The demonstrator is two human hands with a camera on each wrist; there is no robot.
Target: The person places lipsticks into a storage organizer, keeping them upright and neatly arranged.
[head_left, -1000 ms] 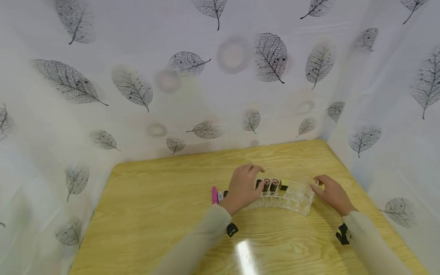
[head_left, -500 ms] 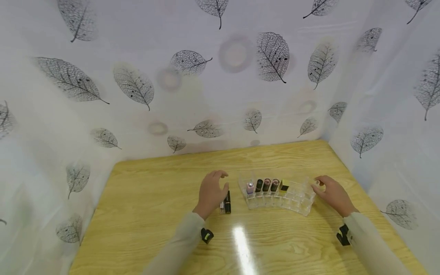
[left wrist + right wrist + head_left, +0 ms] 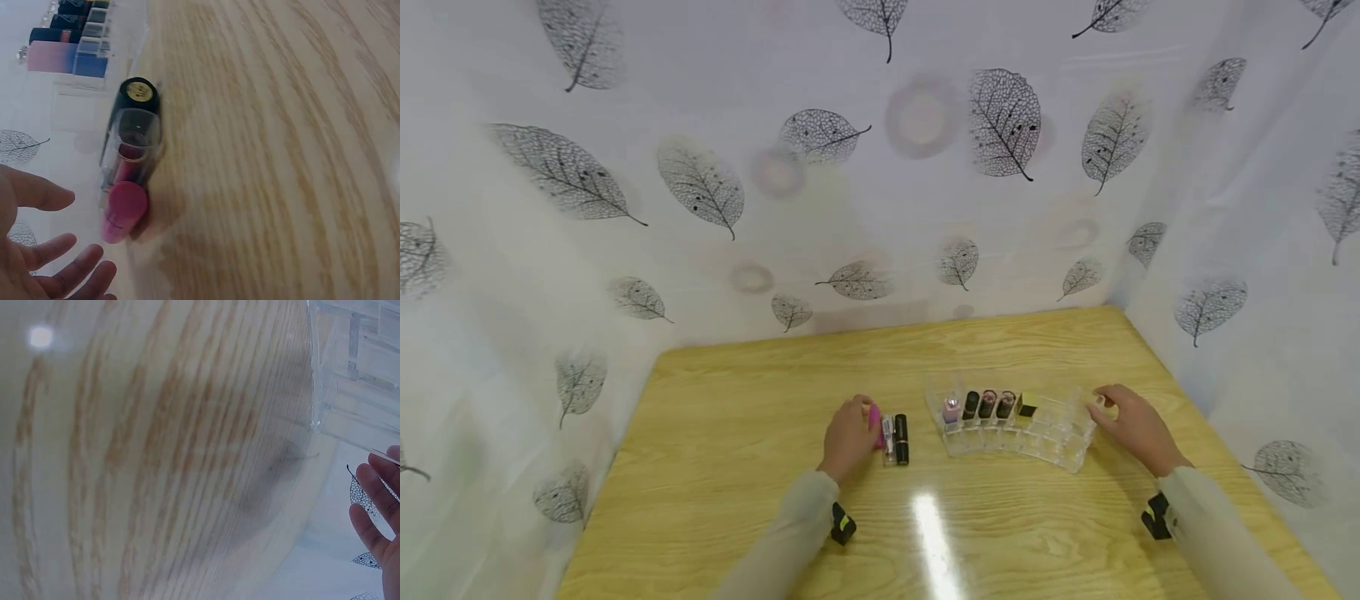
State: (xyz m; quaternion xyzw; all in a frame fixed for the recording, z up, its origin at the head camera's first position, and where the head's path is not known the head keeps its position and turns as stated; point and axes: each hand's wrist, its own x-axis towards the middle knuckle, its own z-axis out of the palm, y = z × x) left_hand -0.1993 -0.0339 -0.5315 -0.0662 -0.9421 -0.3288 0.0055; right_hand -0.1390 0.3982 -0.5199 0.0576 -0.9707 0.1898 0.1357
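My left hand is at a pink tube, its thumb and fingers spread beside it in the left wrist view. A clear-cased lipstick and a black cosmetic tube lie close alongside, in a row. My right hand is at the right end of a clear, curved, stepped cosmetics organizer, with relaxed fingers right at its edge. The organizer's back row holds a lilac bottle, several dark lipsticks and a yellow-and-black box.
A wood-grain table carries everything. White curtains with leaf prints stand along its back and sides. Light glares off the table near the front.
My left hand has moved left from the organizer's left end, past the black tube, to the pink tube. The lilac bottle has come into sight. My right hand stays at the organizer's edge.
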